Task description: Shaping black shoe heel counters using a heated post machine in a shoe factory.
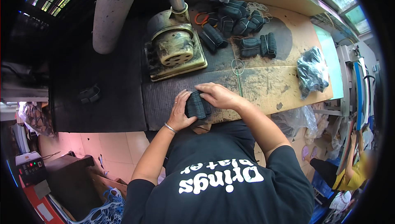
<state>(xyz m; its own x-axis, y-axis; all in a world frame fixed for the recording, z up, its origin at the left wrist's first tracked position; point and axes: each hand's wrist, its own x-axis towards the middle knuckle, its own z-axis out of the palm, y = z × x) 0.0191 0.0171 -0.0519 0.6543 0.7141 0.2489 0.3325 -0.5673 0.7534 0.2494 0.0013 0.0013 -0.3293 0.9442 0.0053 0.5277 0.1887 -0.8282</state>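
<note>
A small stack of dark ribbed fabric pieces [196,106] stands on the cardboard-covered table in front of my body. My left hand [178,111] grips its left side, thumb along the near edge and fingers at the far edge. On the far right corner lies my right hand [217,95], its fingers bent over the stack. Beyond my right hand a thin pale loop of elastic [238,66] lies flat. Several tied dark bundles [249,47] are heaped farther back, close to orange-handled scissors [201,18].
A stained cream machine [175,45] with a round perforated head stands behind my hands. A thick grey pipe [115,14] hangs at the left. One dark bundle [89,94] lies far left, a clear plastic bag [312,71] far right. Another person [349,170] is at lower right.
</note>
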